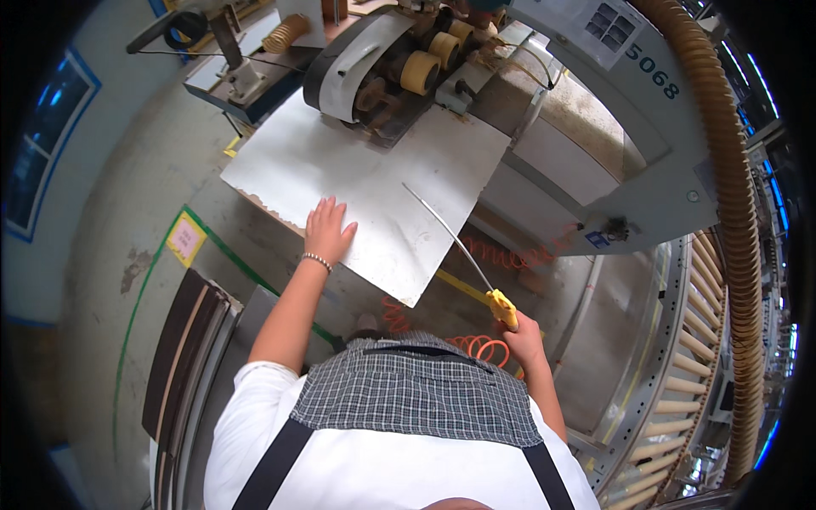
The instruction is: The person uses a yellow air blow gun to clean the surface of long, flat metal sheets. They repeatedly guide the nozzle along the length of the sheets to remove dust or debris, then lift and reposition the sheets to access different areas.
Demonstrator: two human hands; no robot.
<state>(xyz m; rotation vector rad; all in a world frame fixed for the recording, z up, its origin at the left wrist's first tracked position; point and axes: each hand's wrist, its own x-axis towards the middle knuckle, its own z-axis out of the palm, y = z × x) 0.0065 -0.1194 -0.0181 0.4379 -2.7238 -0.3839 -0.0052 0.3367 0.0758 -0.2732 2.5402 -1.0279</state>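
My left hand rests with its palm down and fingers spread near the front left edge of a white laminated table surface, which is chipped along that edge. In my right hand is a yellow air blow gun, held to the right of the surface's front corner. Its long thin metal nozzle reaches up and left over the white surface. An orange coiled air hose shows by my right hand, partly hidden behind the checked apron.
A machine head with yellowish rollers and a black belt stands over the far side. A grey machine housing and ribbed hose are right, beside a roller conveyor. Stacked panels stand lower left.
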